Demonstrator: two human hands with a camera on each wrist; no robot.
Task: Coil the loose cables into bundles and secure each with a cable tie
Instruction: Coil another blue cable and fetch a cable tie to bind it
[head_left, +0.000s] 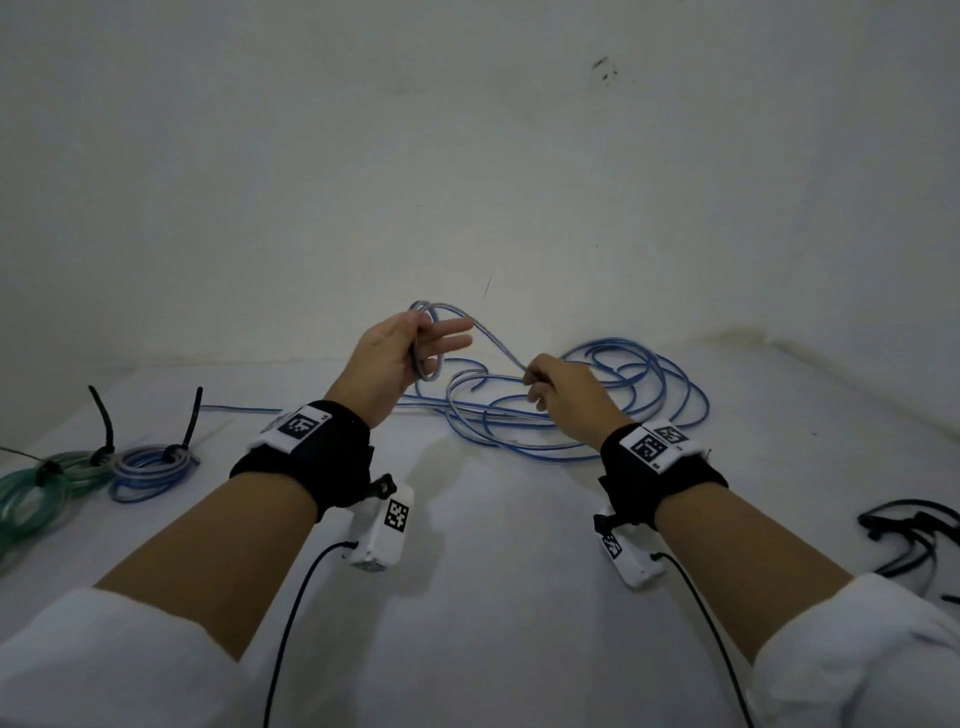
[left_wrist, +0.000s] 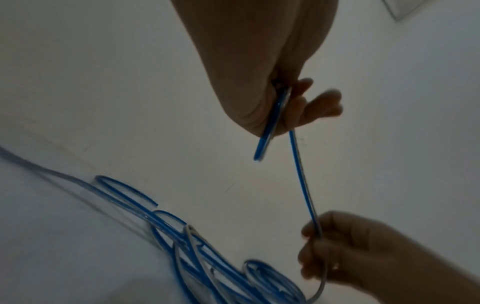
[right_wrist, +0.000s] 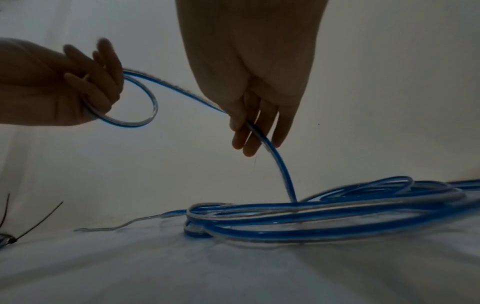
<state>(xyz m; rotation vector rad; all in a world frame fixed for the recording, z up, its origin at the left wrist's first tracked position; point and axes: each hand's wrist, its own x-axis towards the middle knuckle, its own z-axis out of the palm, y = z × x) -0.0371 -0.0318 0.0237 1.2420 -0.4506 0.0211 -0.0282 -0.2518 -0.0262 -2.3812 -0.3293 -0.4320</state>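
Blue-striped cable (head_left: 597, 410) lies tangled on the white table (head_left: 493, 545); the left hand (head_left: 395, 358) grips a small raised loop, the right hand (head_left: 561, 387) pinches the strand between them.

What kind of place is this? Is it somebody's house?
Hard to tell. It looks like a plain work spot indoors: a surface under a white cloth against a bare white wall. On the cloth lie loose blue cable, tied bundles and spare black ties. Nothing homely shows.
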